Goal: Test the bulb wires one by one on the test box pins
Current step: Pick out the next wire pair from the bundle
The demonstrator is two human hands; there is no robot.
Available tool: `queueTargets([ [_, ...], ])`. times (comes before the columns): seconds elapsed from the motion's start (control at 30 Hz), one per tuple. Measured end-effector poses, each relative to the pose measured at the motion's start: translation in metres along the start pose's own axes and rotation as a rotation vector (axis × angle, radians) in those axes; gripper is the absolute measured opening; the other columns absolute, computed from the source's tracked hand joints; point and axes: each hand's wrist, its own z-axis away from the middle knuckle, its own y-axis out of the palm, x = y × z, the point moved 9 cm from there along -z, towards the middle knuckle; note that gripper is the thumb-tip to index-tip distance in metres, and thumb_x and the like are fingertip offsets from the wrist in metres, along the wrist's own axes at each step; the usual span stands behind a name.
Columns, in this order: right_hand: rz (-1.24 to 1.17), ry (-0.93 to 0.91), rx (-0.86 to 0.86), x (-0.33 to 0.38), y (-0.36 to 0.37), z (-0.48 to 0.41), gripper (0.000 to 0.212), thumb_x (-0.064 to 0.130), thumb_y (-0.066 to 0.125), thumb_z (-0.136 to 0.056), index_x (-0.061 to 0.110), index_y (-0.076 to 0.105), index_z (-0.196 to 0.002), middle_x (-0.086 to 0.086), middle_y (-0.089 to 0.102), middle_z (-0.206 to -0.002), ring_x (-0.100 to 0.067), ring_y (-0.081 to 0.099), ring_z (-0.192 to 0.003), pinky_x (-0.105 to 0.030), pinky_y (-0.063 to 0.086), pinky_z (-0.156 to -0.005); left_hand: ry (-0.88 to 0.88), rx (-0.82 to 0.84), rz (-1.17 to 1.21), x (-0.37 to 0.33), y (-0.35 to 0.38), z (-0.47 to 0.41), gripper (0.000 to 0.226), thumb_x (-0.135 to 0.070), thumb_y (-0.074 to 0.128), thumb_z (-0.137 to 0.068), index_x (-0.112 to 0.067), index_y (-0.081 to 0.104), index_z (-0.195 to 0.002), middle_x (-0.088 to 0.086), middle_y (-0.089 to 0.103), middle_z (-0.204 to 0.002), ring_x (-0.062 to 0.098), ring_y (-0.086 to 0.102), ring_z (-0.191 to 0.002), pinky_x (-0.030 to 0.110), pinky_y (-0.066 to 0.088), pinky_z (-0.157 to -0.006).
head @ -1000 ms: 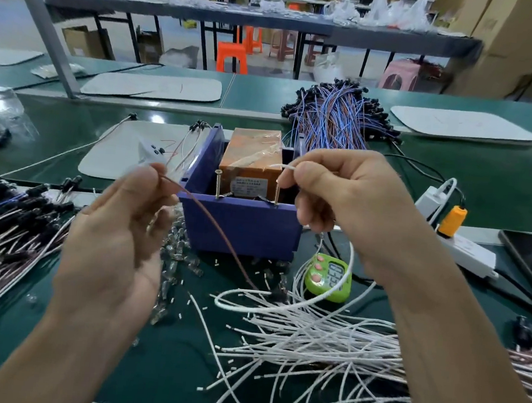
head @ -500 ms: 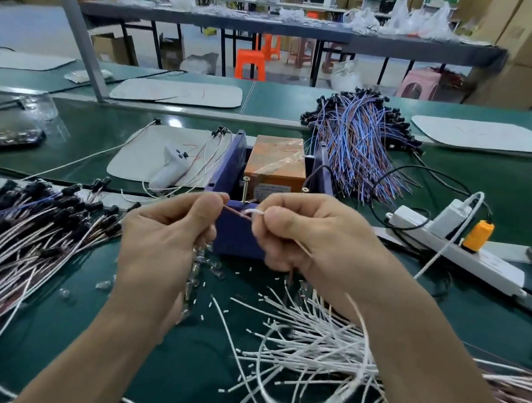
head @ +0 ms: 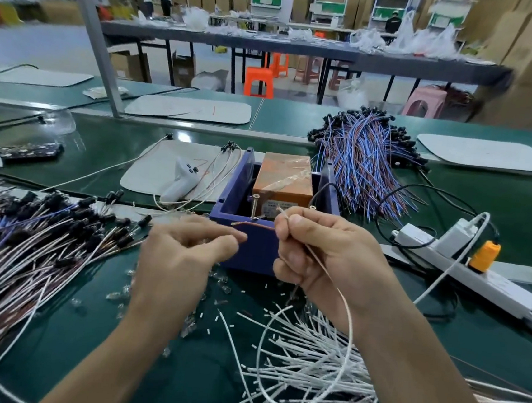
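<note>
Thumb and forefinger of the right hand [head: 327, 256] pinch a white wire [head: 349, 316] just in front of the blue test box [head: 255, 252]. The wire's short end pokes up near the two upright pins [head: 254, 204], and the rest loops down to the pile of white wires [head: 307, 361] on the green bench [head: 519, 193]. A brown wire [head: 256, 225] runs left from that same pinch to the left hand [head: 181, 258], whose curled fingertips sit right at its free end; blur hides whether they grip it.
</note>
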Motion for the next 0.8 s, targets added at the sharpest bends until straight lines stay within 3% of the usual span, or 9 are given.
queueTargets([
  [0.07, -0.016, -0.011, 0.008, 0.0, 0.001, 0.0, 0.019, 0.016, 0.059, -0.087, 0.008, 0.067, -0.073, -0.006, 0.037, -0.055, -0.015, 0.025, -0.05, -0.03, 0.024, -0.054, 0.067, -0.065, 0.007, -0.011, -0.005, 0.006, 0.016, -0.022, 0.073, -0.069, -0.035, 0.083, -0.072, -0.003, 0.076, -0.078, 0.02, 0.071, -0.082, 0.038, 0.057, -0.075],
  [0.2, -0.052, -0.028, 0.035, 0.0, 0.007, 0.002, 0.019, 0.017, 0.058, -0.089, 0.007, 0.066, -0.075, -0.008, 0.041, -0.056, -0.017, 0.025, -0.052, -0.029, 0.029, -0.054, 0.038, 0.031, 0.159, -0.016, 0.008, 0.012, 0.012, -0.023, 0.075, -0.072, -0.029, 0.084, -0.076, -0.008, 0.069, -0.058, 0.003, 0.06, -0.054, 0.012, 0.045, -0.054],
  [0.3, -0.004, -0.016, 0.043, -0.005, 0.014, 0.003, 0.026, 0.014, 0.053, -0.097, 0.009, 0.066, -0.075, -0.009, 0.048, -0.058, -0.016, 0.037, -0.051, -0.031, 0.028, -0.056, -0.079, 0.123, 0.366, -0.005, 0.025, 0.016, 0.026, -0.03, 0.09, -0.061, -0.023, 0.085, -0.086, -0.001, 0.064, -0.057, 0.011, 0.047, -0.052, 0.017, 0.04, -0.048],
  [0.43, 0.12, -0.013, 0.041, -0.008, 0.019, 0.005, 0.031, 0.01, 0.046, -0.105, 0.008, 0.064, -0.08, -0.017, 0.062, -0.064, -0.027, 0.054, -0.055, -0.026, 0.042, -0.051, -0.251, 0.216, 0.58, 0.013, 0.043, 0.019, 0.025, -0.031, 0.084, -0.071, -0.009, 0.08, -0.084, 0.007, 0.058, -0.058, 0.031, 0.049, -0.061, 0.035, 0.044, -0.061],
  [0.53, 0.207, -0.004, 0.086, -0.003, 0.024, 0.008, 0.031, 0.008, 0.048, -0.105, 0.008, 0.068, -0.081, -0.023, 0.072, -0.078, -0.034, 0.068, -0.064, -0.034, 0.056, -0.062, -0.295, 0.376, 0.717, 0.013, 0.053, 0.021, 0.025, -0.034, 0.087, -0.072, -0.012, 0.073, -0.072, 0.001, 0.052, -0.059, 0.019, 0.051, -0.056, 0.028, 0.049, -0.057],
  [0.63, 0.448, -0.054, 0.047, 0.011, 0.018, 0.011, 0.03, 0.004, 0.055, -0.102, 0.006, 0.072, -0.077, -0.02, 0.076, -0.082, -0.033, 0.073, -0.07, -0.033, 0.058, -0.069, -0.287, 0.367, 0.618, 0.015, 0.048, 0.017, 0.021, -0.032, 0.08, -0.068, -0.013, 0.072, -0.069, 0.003, 0.063, -0.071, 0.023, 0.057, -0.074, 0.04, 0.049, -0.078],
  [0.67, 0.582, -0.088, 0.018, 0.018, 0.014, 0.012, 0.027, 0.006, 0.058, -0.1, 0.006, 0.073, -0.078, -0.017, 0.075, -0.078, -0.032, 0.072, -0.069, -0.033, 0.057, -0.068, -0.285, 0.321, 0.547, 0.017, 0.045, 0.016, 0.021, -0.034, 0.077, -0.067, -0.013, 0.073, -0.069, 0.005, 0.067, -0.073, 0.024, 0.06, -0.074, 0.039, 0.048, -0.079],
  [0.73, 0.852, -0.132, -0.081, 0.034, -0.001, 0.014, 0.021, 0.014, 0.066, -0.095, 0.017, 0.077, -0.078, -0.006, 0.073, -0.066, -0.019, 0.066, -0.056, -0.026, 0.053, -0.058, -0.293, 0.195, 0.454, 0.022, 0.036, 0.016, 0.021, -0.036, 0.073, -0.067, -0.016, 0.077, -0.068, 0.009, 0.076, -0.081, 0.023, 0.069, -0.069, 0.027, 0.054, -0.067],
  [0.8, 1.08, -0.151, -0.22, 0.051, -0.022, 0.019, 0.018, 0.023, 0.071, -0.092, 0.028, 0.078, -0.076, 0.003, 0.07, -0.057, -0.003, 0.056, -0.045, -0.014, 0.042, -0.05, -0.32, 0.115, 0.415, 0.027, 0.035, 0.019, 0.022, -0.028, 0.066, -0.081, -0.022, 0.076, -0.063, 0.015, 0.078, -0.083, 0.025, 0.074, -0.066, 0.023, 0.055, -0.055],
])
